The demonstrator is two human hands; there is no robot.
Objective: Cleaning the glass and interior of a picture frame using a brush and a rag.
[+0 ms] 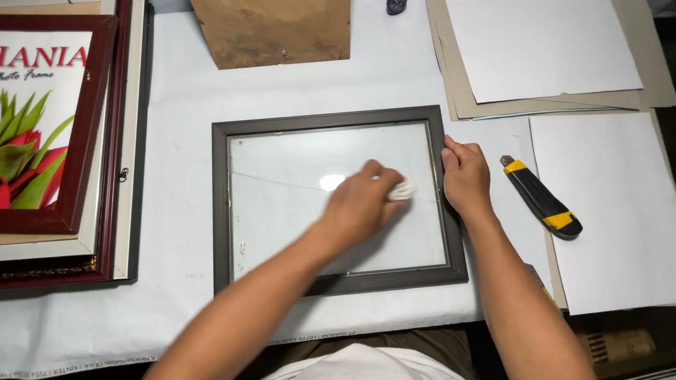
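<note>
A dark brown picture frame [218,197] with a glass pane [291,179] lies flat in the middle of the white-covered table. My left hand [362,204] rests on the glass, closed around a small white wad of cloth or tissue [401,190] that presses on the pane. My right hand [464,177] presses on the frame's right rail, fingers curled over its edge.
A black and yellow utility knife [542,199] lies right of the frame on white sheets [623,202]. Grey boards and paper [538,45] are stacked at the back right, a brown backing board [267,14] at the back. Stacked frames [40,137] stand at the left.
</note>
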